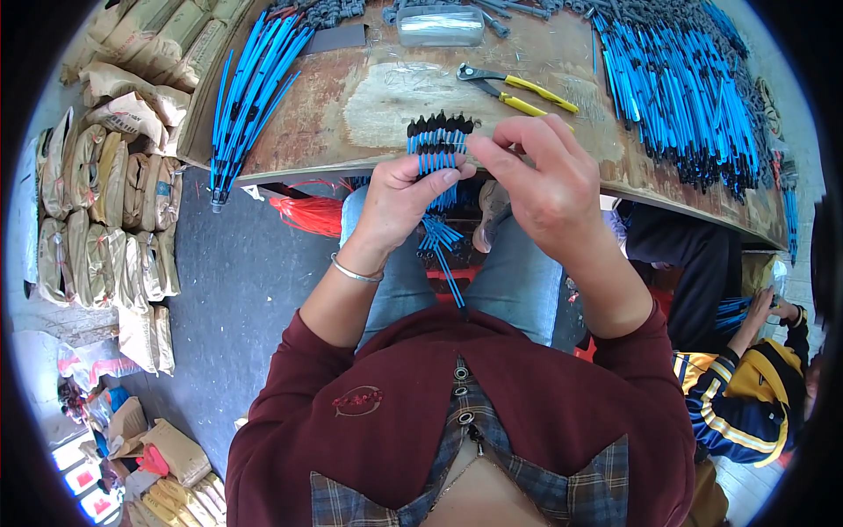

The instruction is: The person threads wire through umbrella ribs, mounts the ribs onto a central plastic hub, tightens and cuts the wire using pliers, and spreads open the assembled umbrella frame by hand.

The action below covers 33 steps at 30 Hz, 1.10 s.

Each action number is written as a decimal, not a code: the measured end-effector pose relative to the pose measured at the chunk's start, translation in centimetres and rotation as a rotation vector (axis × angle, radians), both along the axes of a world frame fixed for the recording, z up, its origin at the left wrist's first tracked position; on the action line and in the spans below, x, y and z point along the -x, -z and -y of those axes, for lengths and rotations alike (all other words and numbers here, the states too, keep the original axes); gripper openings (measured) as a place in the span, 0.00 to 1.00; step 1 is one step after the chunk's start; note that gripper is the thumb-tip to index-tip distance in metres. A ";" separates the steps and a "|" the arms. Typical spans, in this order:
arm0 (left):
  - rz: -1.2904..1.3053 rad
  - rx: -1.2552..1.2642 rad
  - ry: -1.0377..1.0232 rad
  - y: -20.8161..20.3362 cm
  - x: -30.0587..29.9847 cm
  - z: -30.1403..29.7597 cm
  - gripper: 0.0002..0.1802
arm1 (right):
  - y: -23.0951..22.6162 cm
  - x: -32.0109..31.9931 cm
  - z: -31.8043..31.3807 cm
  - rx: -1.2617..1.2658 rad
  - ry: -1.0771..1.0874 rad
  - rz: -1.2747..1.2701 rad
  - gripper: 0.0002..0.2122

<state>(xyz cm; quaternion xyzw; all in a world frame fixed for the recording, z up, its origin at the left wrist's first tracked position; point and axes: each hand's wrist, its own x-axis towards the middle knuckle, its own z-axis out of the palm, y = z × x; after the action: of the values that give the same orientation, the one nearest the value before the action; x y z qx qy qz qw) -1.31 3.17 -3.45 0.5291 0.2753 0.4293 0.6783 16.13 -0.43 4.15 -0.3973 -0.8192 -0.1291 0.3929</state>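
While left hand [399, 200] grips row of blue rods with black tips [438, 139], thumb across them, right hand [553, 189] hovers just beside row's right end, fingers curled toward thumb; cannot tell whether anything sits between them. Row held up at near edge of wooden table [307, 110]. Beyond, yellow-handled pliers [527, 85] lie, handles spread; larger rod pile [680, 97] at right.

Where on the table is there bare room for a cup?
Free patches: beyond the left hand, between left blue bundle and pliers; a narrow strip between pliers and right blue pile. Crowded: far edge, with plastic box and grey parts.
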 end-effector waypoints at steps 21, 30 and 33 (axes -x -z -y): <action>-0.012 -0.015 -0.005 -0.2 -0.2 -0.1 0.12 | -0.1 0.2 0.4 0.137 0.046 -0.167 0.15; 0.039 0.037 0.041 0.0 0.1 -0.2 0.12 | 0.2 -0.6 -0.9 0.134 -0.111 -0.173 0.15; 0.032 0.037 0.054 0.1 0.2 -0.3 0.12 | 0.1 -0.6 -1.2 0.126 -0.131 -0.172 0.14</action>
<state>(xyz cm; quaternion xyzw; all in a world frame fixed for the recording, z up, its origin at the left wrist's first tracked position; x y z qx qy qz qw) -1.52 3.51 -3.55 0.5170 0.2578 0.4139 0.7035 16.75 0.82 4.00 -0.3763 -0.8132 -0.0169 0.4436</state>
